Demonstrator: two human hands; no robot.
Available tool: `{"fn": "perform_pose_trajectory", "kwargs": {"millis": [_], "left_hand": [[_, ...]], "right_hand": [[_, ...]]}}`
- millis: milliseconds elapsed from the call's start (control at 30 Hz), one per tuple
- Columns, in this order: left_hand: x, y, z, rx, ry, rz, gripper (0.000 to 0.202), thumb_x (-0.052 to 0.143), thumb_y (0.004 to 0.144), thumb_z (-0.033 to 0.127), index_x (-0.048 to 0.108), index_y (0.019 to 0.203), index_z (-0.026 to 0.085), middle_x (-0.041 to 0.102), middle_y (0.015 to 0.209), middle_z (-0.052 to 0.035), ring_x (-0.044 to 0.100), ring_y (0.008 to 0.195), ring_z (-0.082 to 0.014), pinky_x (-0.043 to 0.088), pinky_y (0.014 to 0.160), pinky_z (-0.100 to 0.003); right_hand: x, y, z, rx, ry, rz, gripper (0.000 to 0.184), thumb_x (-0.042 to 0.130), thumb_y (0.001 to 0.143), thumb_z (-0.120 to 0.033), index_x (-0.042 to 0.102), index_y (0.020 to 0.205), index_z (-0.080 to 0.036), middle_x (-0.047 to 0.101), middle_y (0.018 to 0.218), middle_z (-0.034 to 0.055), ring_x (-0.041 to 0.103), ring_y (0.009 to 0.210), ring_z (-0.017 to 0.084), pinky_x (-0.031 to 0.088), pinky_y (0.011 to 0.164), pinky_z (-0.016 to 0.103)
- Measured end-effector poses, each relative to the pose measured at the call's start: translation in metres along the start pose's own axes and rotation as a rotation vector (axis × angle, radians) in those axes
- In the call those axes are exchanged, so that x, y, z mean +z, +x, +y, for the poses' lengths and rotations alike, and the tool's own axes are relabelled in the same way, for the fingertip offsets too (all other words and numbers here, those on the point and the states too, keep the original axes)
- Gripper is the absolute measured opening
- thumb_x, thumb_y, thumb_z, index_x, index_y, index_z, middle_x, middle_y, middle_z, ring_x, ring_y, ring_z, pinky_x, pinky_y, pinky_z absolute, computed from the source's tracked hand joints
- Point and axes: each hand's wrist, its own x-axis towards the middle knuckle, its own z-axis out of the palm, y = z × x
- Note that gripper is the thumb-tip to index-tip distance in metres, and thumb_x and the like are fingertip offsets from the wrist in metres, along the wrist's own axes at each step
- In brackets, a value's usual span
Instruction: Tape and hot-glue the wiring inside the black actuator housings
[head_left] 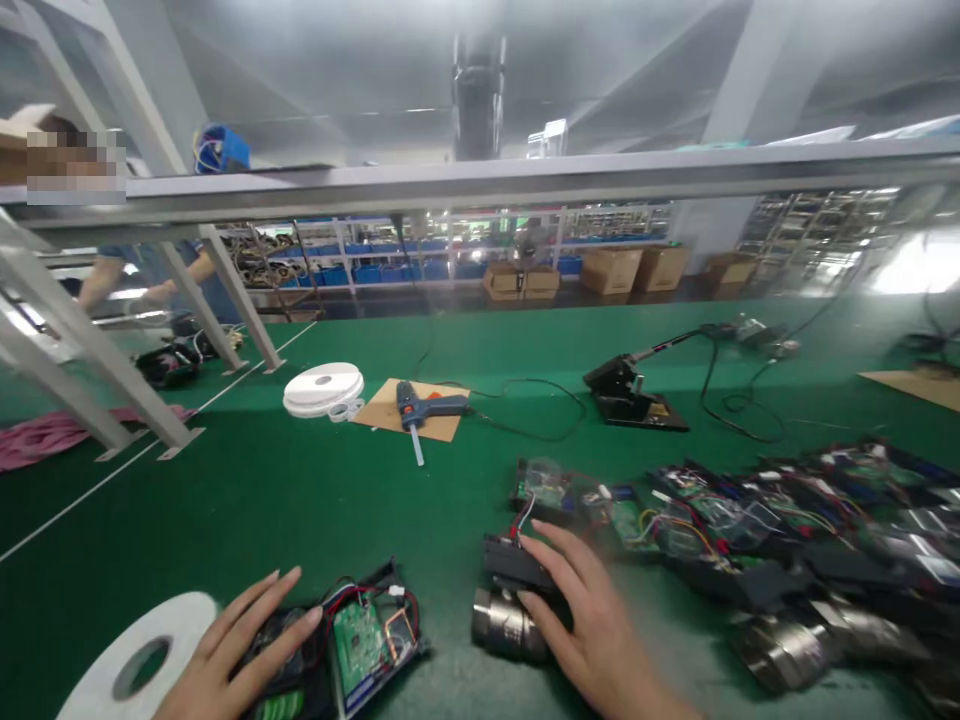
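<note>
At the lower left, my left hand [238, 655] lies with fingers stretched out over an opened black housing. A green circuit board [361, 642] with red, black and white wires shows in the part beside my fingertips. My right hand [596, 620] has its thumb and fingers around a black casing [514, 562], with wires at its far end. Joined to or directly against this casing is a shiny metal pipe fitting [502, 625]; my hand hides part of both. Another opened electronic unit [541, 485] lies just beyond my right fingertips.
Several opened units [720, 510] with wires crowd the right side, with metal fittings [787, 650] in front. A glue gun [427, 405] rests on cardboard, near white rolls [324, 388]. A soldering iron stand [630, 392] trails its cord. A white roll [97, 660] lies at left. A person works behind the frame.
</note>
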Motion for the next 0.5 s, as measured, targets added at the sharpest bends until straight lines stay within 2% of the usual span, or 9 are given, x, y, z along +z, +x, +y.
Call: {"fn": "perform_pose_trajectory", "kwargs": {"millis": [67, 133, 300, 367, 500], "left_hand": [[0.015, 0.001, 0.01, -0.079, 0.018, 0.072, 0.063, 0.058, 0.083, 0.045, 0.043, 0.143, 0.036, 0.052, 0.142, -0.008, 0.056, 0.119, -0.0318, 0.05, 0.092, -0.046], [0.025, 0.007, 0.028, -0.212, 0.047, 0.102, 0.063, 0.061, 0.081, 0.049, 0.047, 0.141, 0.035, 0.054, 0.138, -0.0098, 0.058, 0.111, -0.0323, 0.05, 0.092, -0.05], [0.035, 0.048, 0.088, -0.689, 0.125, 0.03, 0.056, 0.051, 0.088, 0.055, 0.055, 0.136, 0.025, 0.035, 0.148, -0.0159, 0.044, 0.125, -0.0393, 0.044, 0.101, -0.06], [0.036, 0.067, 0.11, -0.762, 0.131, 0.037, 0.057, 0.049, 0.09, 0.056, 0.057, 0.134, 0.021, 0.029, 0.149, -0.0171, 0.038, 0.13, -0.0407, 0.042, 0.103, -0.06], [0.038, 0.087, 0.138, -0.733, 0.064, 0.03, 0.059, 0.048, 0.092, 0.054, 0.054, 0.137, 0.017, 0.021, 0.153, -0.0184, 0.03, 0.136, -0.043, 0.037, 0.108, -0.062]], "right_hand": [[0.004, -0.004, 0.008, 0.042, 0.097, -0.033, 0.037, 0.051, 0.098, -0.023, 0.052, 0.135, -0.026, 0.054, 0.139, 0.0086, 0.053, 0.127, 0.023, 0.051, 0.105, 0.041], [0.007, -0.006, 0.01, 0.06, 0.172, -0.049, 0.035, 0.048, 0.099, -0.022, 0.053, 0.134, -0.026, 0.055, 0.138, 0.0074, 0.054, 0.127, 0.02, 0.05, 0.106, 0.037], [0.001, -0.009, 0.006, 0.04, 0.227, -0.105, 0.033, 0.049, 0.1, -0.027, 0.056, 0.132, -0.027, 0.058, 0.137, 0.0067, 0.055, 0.127, 0.021, 0.051, 0.106, 0.037], [-0.004, -0.013, 0.003, 0.015, 0.215, -0.115, 0.033, 0.05, 0.1, -0.029, 0.056, 0.133, -0.029, 0.06, 0.136, 0.0053, 0.057, 0.125, 0.021, 0.052, 0.105, 0.036], [-0.012, -0.025, 0.001, -0.106, 0.196, -0.095, 0.034, 0.055, 0.098, -0.03, 0.055, 0.133, -0.03, 0.064, 0.132, 0.0023, 0.062, 0.119, 0.017, 0.053, 0.102, 0.025]]}}
